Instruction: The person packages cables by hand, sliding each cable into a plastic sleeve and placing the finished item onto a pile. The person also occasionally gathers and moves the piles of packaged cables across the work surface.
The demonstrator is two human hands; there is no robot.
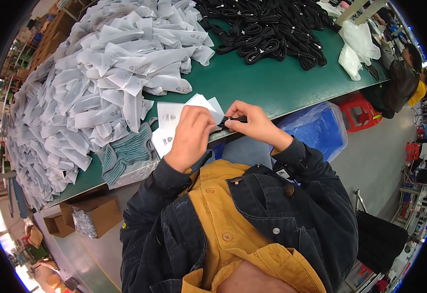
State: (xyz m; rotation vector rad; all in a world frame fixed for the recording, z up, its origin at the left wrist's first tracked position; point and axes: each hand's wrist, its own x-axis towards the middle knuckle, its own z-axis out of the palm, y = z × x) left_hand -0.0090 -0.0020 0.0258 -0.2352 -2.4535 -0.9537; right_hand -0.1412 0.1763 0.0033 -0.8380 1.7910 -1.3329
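At the front edge of the green table [260, 80], my two hands are close together. My right hand [255, 123] pinches a bundled black cable [237, 118], whose near end reaches the mouth of a thin white bag. My left hand [192, 136] is closed with curled fingers on that white bag [215, 108]; its fingertips are partly hidden. Under and beside the left hand lie flat white printed bags [168, 113], fanned over the table edge.
A large heap of filled whitish bags [111, 63] covers the table's left. Bundled black cables [272, 34] are piled at the back. A teal knitted cloth [125, 154] lies by the front edge. Below stand a blue lined bin [316, 129], a red stool [357, 112] and a cardboard box [101, 215].
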